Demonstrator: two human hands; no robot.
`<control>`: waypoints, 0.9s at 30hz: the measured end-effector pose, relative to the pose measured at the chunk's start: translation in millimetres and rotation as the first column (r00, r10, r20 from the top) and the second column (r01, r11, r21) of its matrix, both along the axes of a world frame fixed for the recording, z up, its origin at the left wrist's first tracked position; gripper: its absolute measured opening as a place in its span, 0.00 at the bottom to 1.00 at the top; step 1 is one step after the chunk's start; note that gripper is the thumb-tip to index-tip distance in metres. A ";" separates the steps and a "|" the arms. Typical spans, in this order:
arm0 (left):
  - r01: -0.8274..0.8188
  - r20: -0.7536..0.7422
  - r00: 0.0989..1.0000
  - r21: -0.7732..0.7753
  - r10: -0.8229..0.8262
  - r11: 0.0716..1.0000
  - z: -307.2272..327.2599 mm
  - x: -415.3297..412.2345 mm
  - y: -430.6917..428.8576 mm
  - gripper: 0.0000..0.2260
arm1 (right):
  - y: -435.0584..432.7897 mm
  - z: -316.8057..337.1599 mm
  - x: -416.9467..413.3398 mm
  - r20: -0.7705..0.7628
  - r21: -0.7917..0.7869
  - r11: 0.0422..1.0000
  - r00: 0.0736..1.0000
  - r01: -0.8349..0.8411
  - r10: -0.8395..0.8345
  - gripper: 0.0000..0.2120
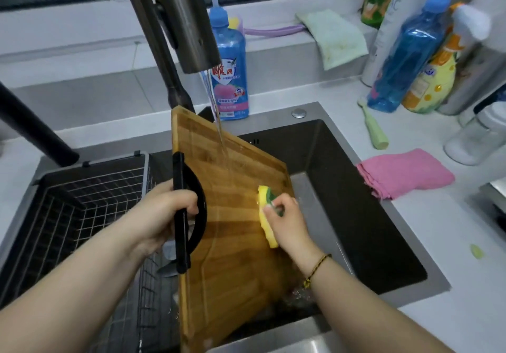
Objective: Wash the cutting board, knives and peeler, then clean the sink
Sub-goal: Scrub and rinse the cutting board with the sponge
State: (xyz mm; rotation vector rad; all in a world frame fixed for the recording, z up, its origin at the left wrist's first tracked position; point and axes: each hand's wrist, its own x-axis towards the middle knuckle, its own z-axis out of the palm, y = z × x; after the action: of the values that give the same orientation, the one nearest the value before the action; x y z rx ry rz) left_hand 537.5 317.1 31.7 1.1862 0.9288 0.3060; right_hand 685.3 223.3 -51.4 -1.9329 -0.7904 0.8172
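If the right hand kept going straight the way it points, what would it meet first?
Probably the water stream falling onto the cutting board: the right hand, holding the sponge on it, points up-left across its face. Depth is unclear.

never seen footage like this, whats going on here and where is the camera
No machine here: one camera worn on a person's head looks down at their two bare hands. The left hand holds the black handle of a wooden cutting board, tilted in the sink under water running from the faucet. The right hand grips a yellow-green sponge against the board. A wire basket sits left of the board; a pink cloth lies on the counter.
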 end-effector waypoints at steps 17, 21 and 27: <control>0.044 -0.010 0.999 0.053 -0.044 0.998 1.4 -15.3 6.0 0.11 | -27.6 -12.2 -39.7 0.085 0.017 0.999 0.995 -0.047 0.046 0.04; 0.093 0.024 0.995 0.047 -0.095 0.995 0.3 -15.5 2.5 0.17 | -6.6 -31.3 3.7 0.000 -0.214 0.964 0.986 0.160 -0.164 0.02; 0.091 0.055 0.994 0.034 -0.093 0.995 9.9 -15.0 1.7 0.10 | 36.7 -8.0 26.6 0.137 0.099 0.989 0.983 0.107 -0.120 0.03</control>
State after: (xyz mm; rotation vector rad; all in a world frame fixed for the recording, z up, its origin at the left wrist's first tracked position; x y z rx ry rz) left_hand 522.5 318.8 41.5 1.2397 0.8202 0.2792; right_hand 712.0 260.0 -59.5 -1.9508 -0.7799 0.5697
